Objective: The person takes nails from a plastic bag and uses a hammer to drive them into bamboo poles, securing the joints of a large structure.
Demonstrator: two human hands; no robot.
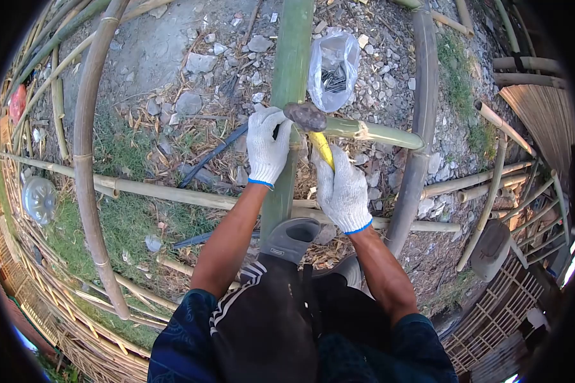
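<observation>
My right hand (344, 190), in a white knit glove, is closed around the yellow handle of a hammer (322, 152). The hammer's dark, blunt head lies over the joint where a short green bamboo piece (380, 134) meets a thick green bamboo pole (293, 57). My left hand (266, 148), gloved the same way, rests on the thick pole just left of the hammer head. Its thumb and fingers are curled together in a pinch; whatever sits between them is hidden. Beyond the joint stands a clear plastic bag (333, 70) with several nails in it.
Dark bamboo poles run along the left (85, 127) and right (423, 83). A thinner bamboo pole (172, 193) crosses underneath. My boot (291, 239) is against the thick pole. Rubble, grass, a plastic bottle (39, 200) and a grey jerrycan (492, 250) lie around.
</observation>
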